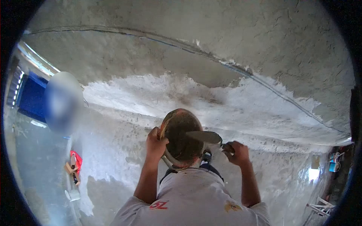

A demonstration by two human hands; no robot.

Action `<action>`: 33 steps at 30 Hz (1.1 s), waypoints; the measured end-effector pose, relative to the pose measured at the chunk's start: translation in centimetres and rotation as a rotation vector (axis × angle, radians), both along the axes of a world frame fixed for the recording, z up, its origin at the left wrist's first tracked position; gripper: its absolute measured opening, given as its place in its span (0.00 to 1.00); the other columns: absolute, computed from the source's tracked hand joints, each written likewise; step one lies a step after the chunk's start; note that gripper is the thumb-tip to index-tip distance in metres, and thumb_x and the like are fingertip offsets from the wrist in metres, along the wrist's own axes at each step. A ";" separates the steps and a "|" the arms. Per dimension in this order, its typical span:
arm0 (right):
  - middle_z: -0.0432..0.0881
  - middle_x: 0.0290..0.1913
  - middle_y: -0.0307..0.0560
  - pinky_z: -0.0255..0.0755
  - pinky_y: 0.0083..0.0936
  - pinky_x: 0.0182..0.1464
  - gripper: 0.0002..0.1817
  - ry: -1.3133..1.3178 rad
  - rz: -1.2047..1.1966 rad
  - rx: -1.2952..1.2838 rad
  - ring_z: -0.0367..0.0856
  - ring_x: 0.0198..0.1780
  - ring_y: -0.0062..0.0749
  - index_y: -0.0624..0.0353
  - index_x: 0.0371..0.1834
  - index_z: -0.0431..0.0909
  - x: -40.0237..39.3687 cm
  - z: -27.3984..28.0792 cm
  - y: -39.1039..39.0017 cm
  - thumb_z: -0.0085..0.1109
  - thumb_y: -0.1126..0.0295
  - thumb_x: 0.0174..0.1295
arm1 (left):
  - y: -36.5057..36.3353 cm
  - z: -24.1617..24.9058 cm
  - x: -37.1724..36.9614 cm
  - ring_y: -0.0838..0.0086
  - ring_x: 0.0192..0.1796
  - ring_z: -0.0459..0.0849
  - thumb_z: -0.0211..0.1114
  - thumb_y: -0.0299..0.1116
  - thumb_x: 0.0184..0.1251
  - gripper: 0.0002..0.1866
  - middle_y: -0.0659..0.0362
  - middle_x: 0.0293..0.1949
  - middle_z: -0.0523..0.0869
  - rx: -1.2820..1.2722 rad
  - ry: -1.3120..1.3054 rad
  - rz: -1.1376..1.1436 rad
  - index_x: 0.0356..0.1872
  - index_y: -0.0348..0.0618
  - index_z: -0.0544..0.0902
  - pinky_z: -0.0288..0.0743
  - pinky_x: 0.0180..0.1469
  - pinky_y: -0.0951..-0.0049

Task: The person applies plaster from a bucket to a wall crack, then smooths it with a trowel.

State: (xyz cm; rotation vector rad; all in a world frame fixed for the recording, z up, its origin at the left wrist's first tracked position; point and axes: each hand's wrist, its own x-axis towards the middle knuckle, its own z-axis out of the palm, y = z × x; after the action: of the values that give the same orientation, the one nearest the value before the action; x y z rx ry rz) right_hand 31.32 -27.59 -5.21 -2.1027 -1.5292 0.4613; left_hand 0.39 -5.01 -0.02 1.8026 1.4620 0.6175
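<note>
My left hand (pixel 156 145) is closed on the left rim of a round, worn basin (pixel 183 110), held tilted in front of my body. The inside of the basin looks dark, and its contents are hard to make out. In my right hand (pixel 238 153) is the handle of a trowel (pixel 205 136), with the fingers wrapped around it. The trowel's blade points left and overlaps the right part of the basin's opening. Below the basin, one shoe (pixel 206 156) shows on the floor.
Ahead stands a grey wall (pixel 158 56) with a whitish lower band and a long cable-like line (pixel 181 45) across it. At left lie a red bag (pixel 77 159) and a white container (pixel 72 194). A white metal frame (pixel 321 206) stands at lower right.
</note>
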 end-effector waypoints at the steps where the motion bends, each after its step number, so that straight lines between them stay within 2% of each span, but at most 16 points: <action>1: 0.84 0.34 0.45 0.81 0.40 0.38 0.15 -0.021 0.038 0.034 0.86 0.36 0.47 0.50 0.43 0.86 0.2 0.6 0.7 0.76 0.63 0.53 | 0.1 0.7 0.7 0.64 0.33 0.75 0.68 0.23 0.44 0.13 0.55 0.27 0.76 -0.030 -0.066 -0.007 0.29 0.38 0.73 0.71 0.38 0.63; 2: 0.84 0.35 0.44 0.81 0.40 0.38 0.14 -0.105 0.076 0.022 0.86 0.37 0.46 0.49 0.43 0.86 0.2 1.7 1.5 0.74 0.64 0.53 | 0.1 1.1 1.2 0.73 0.32 0.71 0.68 0.22 0.43 0.14 0.61 0.25 0.72 -0.065 -0.135 -0.016 0.28 0.42 0.71 0.69 0.37 0.67; 4: 0.84 0.36 0.43 0.80 0.40 0.37 0.14 -0.179 0.104 0.000 0.86 0.37 0.45 0.48 0.43 0.86 -0.4 2.8 3.3 0.73 0.65 0.52 | 0.2 1.1 1.6 0.73 0.31 0.70 0.68 0.21 0.42 0.15 0.62 0.25 0.71 -0.063 -0.140 -0.041 0.28 0.43 0.70 0.68 0.37 0.68; 6: 0.83 0.39 0.39 0.79 0.36 0.41 0.13 -0.449 0.230 -0.038 0.85 0.43 0.39 0.44 0.43 0.86 -0.9 3.2 5.0 0.69 0.67 0.53 | 0.1 1.4 1.7 0.74 0.31 0.69 0.69 0.21 0.42 0.15 0.62 0.25 0.70 -0.055 -0.145 -0.068 0.28 0.43 0.69 0.67 0.36 0.69; 7: 0.83 0.39 0.39 0.79 0.36 0.41 0.13 -0.448 0.221 -0.038 0.85 0.43 0.39 0.44 0.43 0.86 -0.8 3.2 6.0 0.69 0.67 0.53 | 0.3 1.7 2.0 0.74 0.31 0.68 0.69 0.21 0.41 0.16 0.63 0.25 0.68 -0.054 -0.138 -0.086 0.28 0.44 0.68 0.67 0.36 0.70; 9: 0.84 0.43 0.38 0.77 0.34 0.47 0.10 -0.648 0.384 -0.005 0.82 0.50 0.33 0.44 0.44 0.86 -0.6 2.6 7.5 0.66 0.67 0.58 | 0.2 2.1 2.6 0.74 0.31 0.68 0.69 0.21 0.41 0.17 0.63 0.24 0.67 -0.059 -0.130 -0.113 0.27 0.44 0.67 0.66 0.35 0.70; 12: 0.83 0.41 0.38 0.76 0.32 0.47 0.09 -0.702 0.462 0.001 0.81 0.49 0.32 0.49 0.41 0.85 -0.4 2.0 9.6 0.65 0.66 0.56 | 0.3 2.5 3.4 0.74 0.30 0.67 0.68 0.20 0.41 0.17 0.63 0.25 0.66 -0.025 -0.158 -0.168 0.27 0.43 0.66 0.65 0.35 0.71; 15: 0.82 0.39 0.38 0.75 0.30 0.48 0.09 -0.751 0.525 0.029 0.81 0.48 0.31 0.53 0.38 0.84 0.2 2.7 9.9 0.65 0.65 0.54 | 0.4 3.2 4.0 0.74 0.31 0.67 0.67 0.20 0.42 0.17 0.62 0.25 0.67 -0.010 -0.098 -0.186 0.28 0.42 0.66 0.66 0.35 0.71; 17: 0.82 0.38 0.38 0.75 0.30 0.48 0.09 -0.759 0.543 0.044 0.81 0.48 0.31 0.53 0.37 0.83 0.4 2.6 9.1 0.65 0.64 0.54 | 0.0 4.5 4.5 0.73 0.31 0.68 0.68 0.20 0.42 0.17 0.61 0.25 0.67 -0.073 -0.152 -0.193 0.29 0.41 0.66 0.66 0.35 0.70; 20: 0.81 0.37 0.37 0.75 0.30 0.48 0.09 -0.758 0.585 0.097 0.80 0.47 0.30 0.53 0.36 0.83 0.9 2.2 8.0 0.65 0.64 0.53 | 0.7 2.4 4.2 0.73 0.31 0.68 0.68 0.20 0.41 0.17 0.60 0.26 0.68 -0.005 -0.166 -0.251 0.29 0.41 0.67 0.67 0.35 0.69; 25: 0.81 0.38 0.37 0.76 0.29 0.48 0.08 -0.654 0.670 0.178 0.80 0.47 0.30 0.52 0.36 0.83 -0.1 2.1 7.8 0.65 0.64 0.54 | 0.4 2.4 5.4 0.72 0.32 0.69 0.68 0.20 0.41 0.16 0.60 0.26 0.68 -0.050 -0.086 -0.268 0.29 0.39 0.68 0.68 0.36 0.69; 29: 0.82 0.42 0.37 0.76 0.29 0.50 0.09 -0.562 0.668 0.089 0.81 0.49 0.31 0.50 0.38 0.85 -1.3 0.2 6.7 0.65 0.65 0.54 | 1.2 0.8 5.2 0.72 0.32 0.70 0.68 0.21 0.42 0.16 0.60 0.26 0.69 -0.071 -0.002 -0.283 0.29 0.40 0.69 0.68 0.37 0.68; 31: 0.78 0.38 0.32 0.75 0.28 0.43 0.14 -0.593 0.643 0.164 0.79 0.45 0.28 0.44 0.43 0.84 -1.5 -0.5 6.5 0.63 0.60 0.53 | 1.4 0.7 5.4 0.72 0.32 0.70 0.69 0.21 0.42 0.16 0.61 0.26 0.69 -0.105 -0.043 -0.257 0.30 0.40 0.69 0.67 0.36 0.68; 33: 0.78 0.38 0.32 0.75 0.28 0.42 0.15 -0.597 0.649 0.164 0.79 0.46 0.28 0.46 0.44 0.84 -1.4 -1.3 6.3 0.64 0.60 0.53 | 1.4 0.8 5.0 0.73 0.32 0.70 0.69 0.21 0.42 0.17 0.62 0.26 0.69 -0.127 -0.009 -0.255 0.29 0.41 0.68 0.67 0.35 0.69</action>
State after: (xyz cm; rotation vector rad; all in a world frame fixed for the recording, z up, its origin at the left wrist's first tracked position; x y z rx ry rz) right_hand 29.97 -21.30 -6.51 -1.6496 -2.5059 -0.1102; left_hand 5.43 -3.64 0.75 1.8441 1.2108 0.3945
